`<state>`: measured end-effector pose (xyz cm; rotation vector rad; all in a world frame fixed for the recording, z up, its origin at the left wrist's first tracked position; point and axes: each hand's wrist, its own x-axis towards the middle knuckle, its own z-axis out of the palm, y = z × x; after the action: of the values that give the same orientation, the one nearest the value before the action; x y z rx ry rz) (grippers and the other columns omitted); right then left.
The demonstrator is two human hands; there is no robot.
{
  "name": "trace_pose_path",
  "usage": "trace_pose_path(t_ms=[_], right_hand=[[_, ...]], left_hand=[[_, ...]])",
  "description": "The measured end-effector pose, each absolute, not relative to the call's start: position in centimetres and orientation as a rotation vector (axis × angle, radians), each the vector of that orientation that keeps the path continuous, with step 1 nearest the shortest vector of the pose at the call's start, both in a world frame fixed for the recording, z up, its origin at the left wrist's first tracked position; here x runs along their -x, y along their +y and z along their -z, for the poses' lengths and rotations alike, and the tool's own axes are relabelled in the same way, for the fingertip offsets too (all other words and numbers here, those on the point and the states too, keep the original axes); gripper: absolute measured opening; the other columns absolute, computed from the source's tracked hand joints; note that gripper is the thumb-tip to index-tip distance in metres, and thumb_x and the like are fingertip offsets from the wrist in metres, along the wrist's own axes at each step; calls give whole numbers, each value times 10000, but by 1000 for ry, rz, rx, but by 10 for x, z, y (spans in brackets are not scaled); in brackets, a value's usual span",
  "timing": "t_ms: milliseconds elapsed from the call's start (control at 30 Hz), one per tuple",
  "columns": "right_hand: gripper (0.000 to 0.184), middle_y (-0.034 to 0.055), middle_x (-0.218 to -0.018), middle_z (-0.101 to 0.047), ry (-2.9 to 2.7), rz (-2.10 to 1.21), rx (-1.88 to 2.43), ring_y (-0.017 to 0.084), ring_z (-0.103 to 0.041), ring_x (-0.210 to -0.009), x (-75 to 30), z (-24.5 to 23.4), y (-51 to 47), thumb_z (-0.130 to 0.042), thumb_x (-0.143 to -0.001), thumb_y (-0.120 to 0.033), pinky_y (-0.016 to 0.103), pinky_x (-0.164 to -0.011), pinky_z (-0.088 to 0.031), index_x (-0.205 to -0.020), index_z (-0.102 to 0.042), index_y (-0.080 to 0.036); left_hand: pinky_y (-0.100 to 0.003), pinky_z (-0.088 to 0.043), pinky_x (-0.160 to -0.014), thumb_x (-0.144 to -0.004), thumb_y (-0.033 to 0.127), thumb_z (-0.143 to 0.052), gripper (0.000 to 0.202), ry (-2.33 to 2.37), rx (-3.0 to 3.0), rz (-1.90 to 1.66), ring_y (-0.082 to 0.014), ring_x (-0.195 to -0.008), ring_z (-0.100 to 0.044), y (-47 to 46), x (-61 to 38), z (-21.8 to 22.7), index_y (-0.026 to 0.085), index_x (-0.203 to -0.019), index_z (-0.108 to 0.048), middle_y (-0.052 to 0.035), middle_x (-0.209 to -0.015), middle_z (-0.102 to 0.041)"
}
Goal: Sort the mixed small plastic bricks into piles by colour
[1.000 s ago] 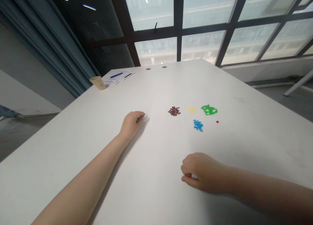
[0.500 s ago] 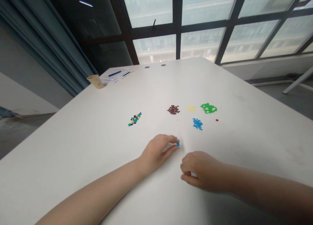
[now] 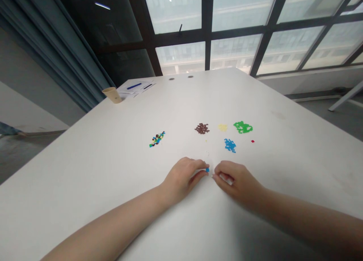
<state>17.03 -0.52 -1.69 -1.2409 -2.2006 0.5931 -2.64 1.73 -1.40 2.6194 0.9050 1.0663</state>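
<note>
My left hand (image 3: 183, 179) is closed in a pinch on a small blue piece (image 3: 207, 170) just above or on the white table. Close to its right, my right hand (image 3: 238, 180) is pinched too, fingertips a short gap from the blue piece. A tiny pale speck shows at its fingertips, too small to name. Beyond the hands lie flat piles of small pieces: brown pieces (image 3: 202, 128), pale yellow pieces (image 3: 222, 127), green pieces (image 3: 243, 127) and blue pieces (image 3: 230, 145). A single red piece (image 3: 252, 141) lies at the right.
A narrow heap of mixed-colour pieces (image 3: 157, 139) is left of the piles on the white table (image 3: 93, 174). At the far left edge stand a tan paper cup (image 3: 112, 95) and papers with a blue pen (image 3: 134, 86). Windows rise behind the table.
My right hand has moved up and forward, its fingertips now beside the blue piece. My left hand keeps its pinch in nearly the same place.
</note>
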Motion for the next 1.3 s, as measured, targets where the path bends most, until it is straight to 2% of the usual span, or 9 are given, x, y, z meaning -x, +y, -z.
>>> trace_pose_path(t_ms=[100,200,533,733,900,1067,1300], right_hand=[[41,-18,-630,-492,-2065,-458,1122,100,-455,-578,-173,17,-1,-525,-775,-204,215,-548,-361,-779,-558,-181],[98,1,-689,-553,-2021,-410,1002,110,-501,-632,-173,17,1,-555,-780,-215,223,-589,-404,-869,-588,-191],[100,5,-688,-602,-2058,-395,935,111,-536,-662,-173,19,-1,-580,-785,-210,234,-626,-437,-868,-637,-205],[61,1,-662,-602,-2058,-409,925,107,-539,-643,-172,19,-1,-585,-778,-200,229,-615,-436,-790,-645,-196],[102,-1,-671,-603,-2049,-409,925,104,-538,-646,-172,19,-2,-578,-784,-199,223,-620,-436,-860,-646,-199],[72,-5,-670,-606,-2057,-454,923,97,-544,-650,-171,20,-2,-575,-782,-189,213,-632,-437,-792,-646,-196],[76,-1,-669,-612,-2039,-477,918,100,-554,-639,-170,19,-3,-573,-779,-193,213,-618,-447,-804,-646,-193]], left_hand=[[-215,-460,-665,-804,184,-542,216,875,-2631,-1067,-101,-703,-591,18,27,15,208,-1009,-478,8,-780,-648],[-211,-464,-659,-812,163,-526,224,832,-2626,-1058,-102,-708,-590,18,27,16,208,-1021,-461,4,-783,-644],[-201,-474,-613,-816,193,-527,187,810,-2581,-1029,-100,-684,-592,16,28,18,212,-990,-462,3,-782,-653],[-184,-466,-615,-807,207,-544,172,855,-2564,-981,-93,-705,-591,16,28,19,205,-973,-500,7,-779,-659],[-188,-468,-616,-817,215,-528,142,865,-2547,-970,-93,-692,-591,16,28,19,205,-957,-503,5,-779,-662],[-181,-468,-635,-819,213,-524,119,883,-2522,-923,-89,-714,-598,16,28,17,208,-938,-510,13,-773,-663],[-184,-467,-633,-819,226,-524,96,906,-2493,-911,-87,-701,-603,15,27,15,209,-913,-524,16,-768,-668]])
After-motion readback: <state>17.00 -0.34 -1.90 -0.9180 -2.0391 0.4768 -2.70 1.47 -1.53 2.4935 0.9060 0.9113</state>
